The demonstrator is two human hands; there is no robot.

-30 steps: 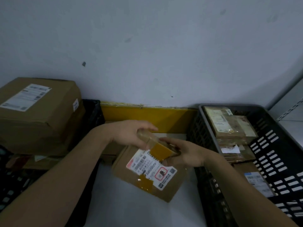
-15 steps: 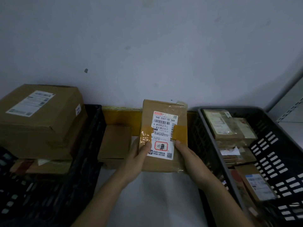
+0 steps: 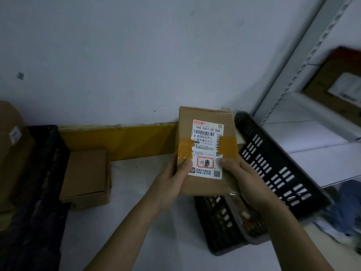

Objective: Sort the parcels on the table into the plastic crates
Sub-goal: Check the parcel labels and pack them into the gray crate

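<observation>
I am holding the labelled cardboard parcel [image 3: 207, 151] upright above the white table [image 3: 136, 192], left hand [image 3: 172, 182] and right hand [image 3: 244, 178] pinching its lower edges, thumbs pressing on the front. The grip is sitting low, so I judge the parcel could be tipping forward. The black crate on my right [image 3: 273, 169] is showing contents too blurred to name; the dark crate on my left [image 3: 39, 182] is hiding its inside. A small brown box [image 3: 86, 175] is waiting on the table.
</observation>
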